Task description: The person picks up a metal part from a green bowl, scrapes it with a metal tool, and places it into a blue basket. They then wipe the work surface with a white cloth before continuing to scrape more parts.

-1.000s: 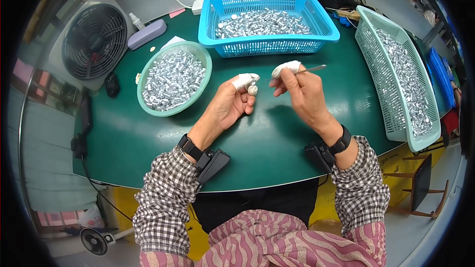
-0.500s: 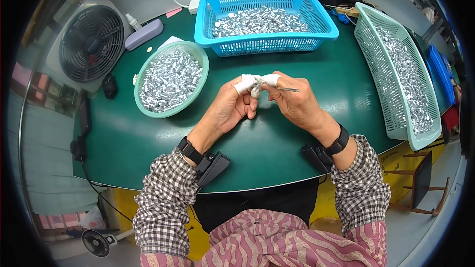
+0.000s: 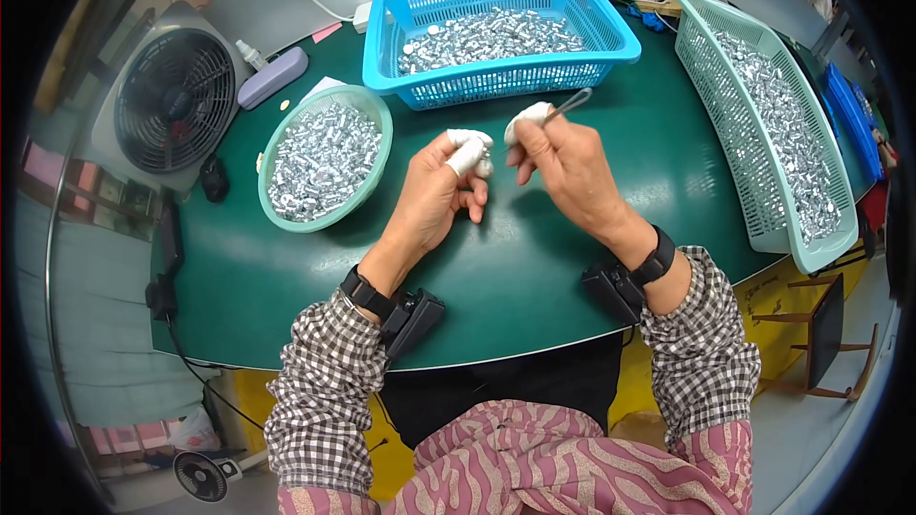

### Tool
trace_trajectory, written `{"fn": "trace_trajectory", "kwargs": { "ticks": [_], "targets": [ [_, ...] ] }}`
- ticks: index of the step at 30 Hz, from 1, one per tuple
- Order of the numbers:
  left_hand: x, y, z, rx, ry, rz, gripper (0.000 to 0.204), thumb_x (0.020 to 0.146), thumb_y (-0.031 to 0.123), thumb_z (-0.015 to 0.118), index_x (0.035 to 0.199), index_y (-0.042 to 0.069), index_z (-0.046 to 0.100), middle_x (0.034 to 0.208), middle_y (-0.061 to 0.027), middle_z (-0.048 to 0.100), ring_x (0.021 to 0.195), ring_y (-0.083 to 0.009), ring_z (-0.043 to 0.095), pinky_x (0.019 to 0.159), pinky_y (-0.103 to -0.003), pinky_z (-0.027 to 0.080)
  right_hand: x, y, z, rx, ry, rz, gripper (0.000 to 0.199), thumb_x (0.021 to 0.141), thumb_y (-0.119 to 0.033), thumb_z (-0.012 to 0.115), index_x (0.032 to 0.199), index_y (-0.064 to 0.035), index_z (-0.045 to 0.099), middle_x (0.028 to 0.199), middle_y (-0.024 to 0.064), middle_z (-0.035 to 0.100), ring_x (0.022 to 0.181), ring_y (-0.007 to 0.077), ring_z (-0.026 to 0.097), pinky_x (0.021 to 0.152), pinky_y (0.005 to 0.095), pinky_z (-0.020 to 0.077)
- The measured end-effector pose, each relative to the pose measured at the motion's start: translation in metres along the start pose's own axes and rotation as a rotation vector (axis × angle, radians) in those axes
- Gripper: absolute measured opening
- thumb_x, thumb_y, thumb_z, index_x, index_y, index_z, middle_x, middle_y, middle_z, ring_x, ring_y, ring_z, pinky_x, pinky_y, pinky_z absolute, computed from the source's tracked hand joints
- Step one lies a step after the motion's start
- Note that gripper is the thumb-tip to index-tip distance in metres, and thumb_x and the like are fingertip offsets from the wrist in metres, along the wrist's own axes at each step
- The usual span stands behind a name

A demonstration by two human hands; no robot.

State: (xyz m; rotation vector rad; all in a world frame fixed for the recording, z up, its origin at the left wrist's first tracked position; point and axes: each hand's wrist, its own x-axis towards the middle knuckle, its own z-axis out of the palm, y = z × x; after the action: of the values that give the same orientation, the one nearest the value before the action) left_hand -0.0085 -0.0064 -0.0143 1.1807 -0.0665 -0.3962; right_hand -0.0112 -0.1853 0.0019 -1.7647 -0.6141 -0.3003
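My left hand (image 3: pixel 441 186) is raised over the middle of the green table, its white-wrapped thumb and forefinger pinched together. Whatever lies between those fingertips is too small and covered to make out. To its right, a short gap away, my right hand (image 3: pixel 563 157) grips a slim metal tool (image 3: pixel 574 101) with a looped end, like tweezers. That looped end sticks up to the right, while the other end points down toward my left fingertips. White wrapping covers a finger of my right hand too.
Small silvery metal parts fill a round pale-green basket (image 3: pixel 385 148) at left, a blue basket (image 3: pixel 496 86) at the back and a long pale-green basket (image 3: pixel 730 124) at right. A fan (image 3: pixel 176 100) and a purple case (image 3: pixel 273 78) stand far left on the green table (image 3: pixel 496 296).
My hands have drawn apart. My right hand has tilted the metal tool so its looped end points up and right. My left hand stays pinched. The whole view has shifted slightly.
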Motion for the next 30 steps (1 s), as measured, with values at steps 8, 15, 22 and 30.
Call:
{"fn": "trace_trajectory", "kwargs": {
  "ticks": [8, 15, 22, 30],
  "targets": [
    [0.000, 0.021, 0.005, 0.478, 0.130, 0.024, 0.021, 0.087, 0.016, 0.058, 0.101, 0.001, 0.055, 0.078, -0.0075, 0.059, 0.058, -0.0117, 0.055, 0.045, -0.023, 0.045, 0.011, 0.008, -0.010, 0.019, 0.230, 0.001, 0.024, 0.096, -0.017, 0.047, 0.085, 0.0024, 0.056, 0.071, 0.0062, 0.062, 0.050, 0.0087, 0.055, 0.047, 0.0215, 0.0415],
    [0.005, 0.022, 0.010, 1.288, 0.133, 0.275, 0.021, 0.081, 0.016, 0.063, 0.096, 0.003, 0.056, 0.074, -0.0116, 0.062, 0.065, -0.0248, 0.061, 0.057, -0.036, 0.048, 0.011, 0.008, -0.008, 0.022, 0.221, -0.022, 0.024, 0.096, -0.017, 0.047, 0.085, 0.0025, 0.057, 0.070, 0.0061, 0.062, 0.049, 0.0086, 0.054, 0.046, 0.0214, 0.0413],
    [0.009, 0.017, 0.025, 1.521, 0.129, 0.225, 0.021, 0.076, 0.020, 0.065, 0.085, 0.003, 0.057, 0.080, -0.0169, 0.064, 0.076, -0.0360, 0.062, 0.066, -0.042, 0.048, 0.010, 0.011, -0.011, -0.005, 0.214, -0.027, 0.024, 0.096, -0.016, 0.046, 0.086, 0.0029, 0.057, 0.070, 0.0062, 0.062, 0.049, 0.0085, 0.054, 0.046, 0.0210, 0.0417],
    [0.025, 0.036, 0.030, 1.390, 0.159, 0.287, 0.030, 0.075, 0.023, 0.067, 0.098, 0.006, 0.059, 0.086, -0.0186, 0.065, 0.084, -0.0364, 0.062, 0.074, -0.043, 0.048, 0.010, 0.011, -0.014, 0.029, 0.266, 0.043, 0.023, 0.096, -0.016, 0.046, 0.088, 0.0019, 0.058, 0.070, 0.0075, 0.062, 0.050, 0.0091, 0.055, 0.047, 0.0213, 0.0438]
  ]
}}
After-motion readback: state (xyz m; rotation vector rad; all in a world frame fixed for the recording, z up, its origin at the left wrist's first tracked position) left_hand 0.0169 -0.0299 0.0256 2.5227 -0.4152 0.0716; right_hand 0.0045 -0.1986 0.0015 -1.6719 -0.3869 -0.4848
